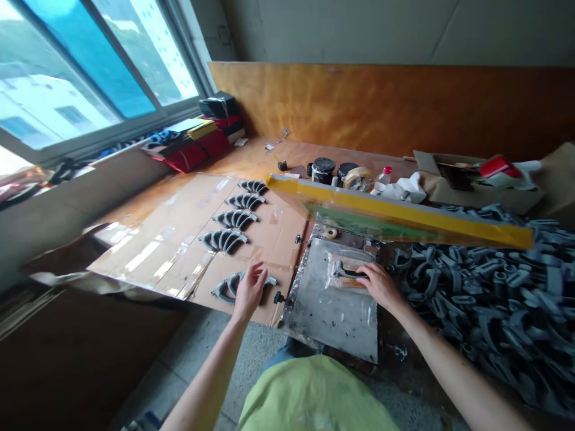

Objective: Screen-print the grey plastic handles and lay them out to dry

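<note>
My left hand (250, 288) lies with fingers spread on a row of curved grey parts (227, 288) at the near edge of a taped cardboard sheet (179, 239). More rows of the same parts (233, 219) lie further back on the sheet. My right hand (380, 284) rests on a single grey part (347, 273) set on a grey metal plate (330, 305); its fingers curl over the part's end. A yellow-edged frame (404, 211) is tilted up above the plate.
A big heap of grey curved parts (494, 299) fills the right side. Black tins (323, 170), tape rolls, a small bottle (384, 175) and rags stand behind the frame. Stacked coloured packs (197, 143) sit by the window. A wooden board (404, 102) backs the bench.
</note>
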A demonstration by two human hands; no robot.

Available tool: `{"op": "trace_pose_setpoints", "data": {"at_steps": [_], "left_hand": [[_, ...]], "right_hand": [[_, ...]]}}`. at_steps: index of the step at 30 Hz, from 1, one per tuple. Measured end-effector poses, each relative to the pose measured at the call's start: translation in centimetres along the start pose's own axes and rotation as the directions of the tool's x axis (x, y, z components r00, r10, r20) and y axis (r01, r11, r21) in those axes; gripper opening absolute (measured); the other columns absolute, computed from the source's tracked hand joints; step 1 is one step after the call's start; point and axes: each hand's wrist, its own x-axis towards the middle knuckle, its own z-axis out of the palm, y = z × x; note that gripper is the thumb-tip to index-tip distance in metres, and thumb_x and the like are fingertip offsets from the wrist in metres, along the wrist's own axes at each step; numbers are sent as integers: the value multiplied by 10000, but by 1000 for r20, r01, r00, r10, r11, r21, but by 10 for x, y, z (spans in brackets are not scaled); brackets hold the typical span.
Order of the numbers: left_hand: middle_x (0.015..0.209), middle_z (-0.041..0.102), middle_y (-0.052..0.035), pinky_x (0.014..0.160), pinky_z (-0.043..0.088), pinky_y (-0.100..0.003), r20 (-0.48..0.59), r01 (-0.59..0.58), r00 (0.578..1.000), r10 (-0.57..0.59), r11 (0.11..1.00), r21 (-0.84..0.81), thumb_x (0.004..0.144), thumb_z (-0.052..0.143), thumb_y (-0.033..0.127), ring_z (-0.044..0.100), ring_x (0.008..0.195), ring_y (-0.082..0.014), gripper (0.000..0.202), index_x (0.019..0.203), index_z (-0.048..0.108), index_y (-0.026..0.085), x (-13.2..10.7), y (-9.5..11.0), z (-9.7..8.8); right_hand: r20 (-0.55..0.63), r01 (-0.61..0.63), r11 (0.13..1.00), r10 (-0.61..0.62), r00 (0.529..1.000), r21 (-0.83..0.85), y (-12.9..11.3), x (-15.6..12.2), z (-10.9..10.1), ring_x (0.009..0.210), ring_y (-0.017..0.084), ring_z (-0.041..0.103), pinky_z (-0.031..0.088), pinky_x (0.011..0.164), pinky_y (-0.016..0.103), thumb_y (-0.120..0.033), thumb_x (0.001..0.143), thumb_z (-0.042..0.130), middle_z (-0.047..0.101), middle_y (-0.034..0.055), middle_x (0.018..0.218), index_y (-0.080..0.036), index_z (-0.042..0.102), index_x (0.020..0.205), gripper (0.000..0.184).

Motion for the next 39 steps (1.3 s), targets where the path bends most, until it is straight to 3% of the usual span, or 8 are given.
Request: {"op": "trace_pose_setpoints", "data": {"at_steps": [3,6,13,19,26,30,33,39], "left_hand": [[1055,673,-136,895,496,-436,-123,75,991,-56,984,161,863,531,455,637,972,-274,409,1117,642,154,-30,-55,-9],[1232,608,-185,1045,388,-498,-230,120,971,-64,964,239,827,582,408,534,1188,-340,405,1119,656,138,-51,-81,-9],[1496,424,-179,1106,240,-621,-237,208,968,-83,794,571,791,627,568,307,1388,-404,680,1347,545,185,-40,-89,23],[1416,492,-199,1055,248,-676,-239,224,967,-91,752,621,768,659,522,321,1350,-463,574,1222,624,173,-12,-89,27],[1288,605,-128,1113,319,-483,-107,52,994,23,765,642,712,727,490,433,1303,-360,469,1070,688,188,10,-119,-32],[1261,617,-130,1085,364,-433,-96,39,995,32,752,658,718,725,447,477,1271,-336,431,1056,687,182,48,-144,-85],[1227,632,-131,1061,387,-424,-115,67,993,14,741,668,724,714,454,510,1231,-330,412,1033,683,183,81,-156,-115],[1417,494,-192,1085,309,-576,-221,165,975,-18,723,671,739,689,408,368,1357,-412,467,1130,628,158,94,-148,-118]], "right_hand": [[-27,18,995,-16,1000,100,5,1,0,970,243,609,480,902,398,-316,905,528,624,57,968,-231,631,949,140],[-63,-8,979,22,998,204,6,-1,-1,932,246,627,493,868,392,-485,912,486,633,66,954,-230,635,944,297],[-82,-222,903,269,960,369,13,-17,-8,839,267,655,532,786,403,-689,751,564,680,86,919,-216,658,882,500],[-22,-369,842,410,912,394,35,-28,-9,791,292,681,555,701,414,-698,632,640,709,86,889,-213,696,880,548],[-76,-366,833,432,899,414,21,-35,-18,690,304,694,543,520,398,-704,593,666,735,90,816,-266,712,780,478],[-102,-360,836,436,894,414,-1,-33,-22,612,298,670,499,432,396,-709,607,662,722,94,753,-293,708,740,438],[-79,-374,836,438,895,402,-16,-30,-18,712,310,694,558,540,402,-721,621,648,731,90,805,-276,715,779,477],[-139,-252,913,309,941,320,-46,-14,-5,843,271,687,567,723,368,-685,773,579,713,60,898,-266,696,882,448]]}}
